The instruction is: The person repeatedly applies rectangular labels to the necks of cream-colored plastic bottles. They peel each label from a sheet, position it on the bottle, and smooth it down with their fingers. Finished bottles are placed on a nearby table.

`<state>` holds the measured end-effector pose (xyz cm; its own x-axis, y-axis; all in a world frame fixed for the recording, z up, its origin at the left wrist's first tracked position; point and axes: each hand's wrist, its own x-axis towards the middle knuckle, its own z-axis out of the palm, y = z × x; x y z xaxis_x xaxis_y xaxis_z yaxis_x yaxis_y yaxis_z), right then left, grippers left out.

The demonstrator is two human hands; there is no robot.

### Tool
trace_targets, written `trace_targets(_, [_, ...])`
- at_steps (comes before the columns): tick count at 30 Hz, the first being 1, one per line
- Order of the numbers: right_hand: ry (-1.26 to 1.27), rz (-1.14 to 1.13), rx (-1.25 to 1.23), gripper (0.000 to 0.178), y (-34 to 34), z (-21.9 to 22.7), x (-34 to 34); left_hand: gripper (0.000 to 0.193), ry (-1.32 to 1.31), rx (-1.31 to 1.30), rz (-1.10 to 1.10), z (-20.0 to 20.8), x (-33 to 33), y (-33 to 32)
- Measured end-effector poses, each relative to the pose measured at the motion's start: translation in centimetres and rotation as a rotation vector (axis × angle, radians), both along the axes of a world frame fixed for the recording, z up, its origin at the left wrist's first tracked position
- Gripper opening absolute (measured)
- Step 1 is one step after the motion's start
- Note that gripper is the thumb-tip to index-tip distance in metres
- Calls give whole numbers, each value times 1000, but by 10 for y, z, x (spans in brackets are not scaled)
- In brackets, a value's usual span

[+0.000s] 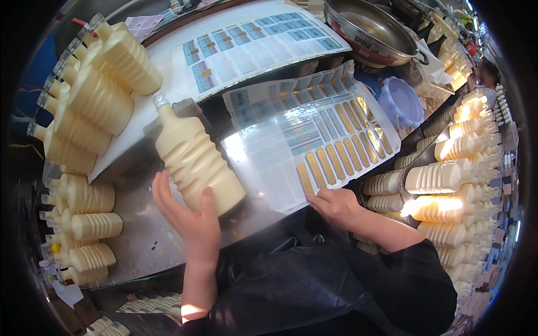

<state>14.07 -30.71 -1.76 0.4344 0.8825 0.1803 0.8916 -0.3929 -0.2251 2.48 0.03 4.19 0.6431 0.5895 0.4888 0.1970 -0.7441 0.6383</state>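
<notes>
A cream plastic bottle (196, 151) with a clear threaded neck and rippled sides lies slanted on the work table. My left hand (193, 218) is at its lower end, fingers and thumb spread on either side; whether the palm touches it I cannot tell. To the right, a sheet of stickers (269, 162) carries rows of narrow gold labels and blue ones, with bare backing at its left. My right hand (339, 207) pinches the lower end of the leftmost gold label (304, 179), at the sheet's near edge.
More cream bottles (101, 89) stand at the left and lie stacked (92, 224) below them. A raised board (252, 73) bears another label sheet. Behind it at right are a metal pan (375, 28) and a lilac bucket (400, 101). Rows of bottles (434, 179) fill the right side.
</notes>
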Motion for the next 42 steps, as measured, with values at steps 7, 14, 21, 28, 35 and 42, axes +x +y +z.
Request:
trace_targets(7, [744, -279, 202, 15, 18, 13, 11, 19, -87, 212, -354, 8, -1, -44])
trace_targets(14, [1397, -359, 427, 29, 76, 78, 1, 31, 188, 273, -373, 21, 27, -67])
trace_targets(21, [1067, -59, 430, 40, 116, 102, 12, 23, 5, 294, -203, 30, 24, -30])
trace_targets(28, [1512, -39, 335, 32, 189, 96, 51, 7, -234, -643, -122, 53, 29, 24])
trace_targets(35, [1427, -80, 395, 17, 235, 99, 77, 15, -375, -944, -1, 39, 47, 51])
trace_targets(42, [1174, -131, 358, 18, 254, 89, 94, 14, -247, -664, 80, 10, 55, 66])
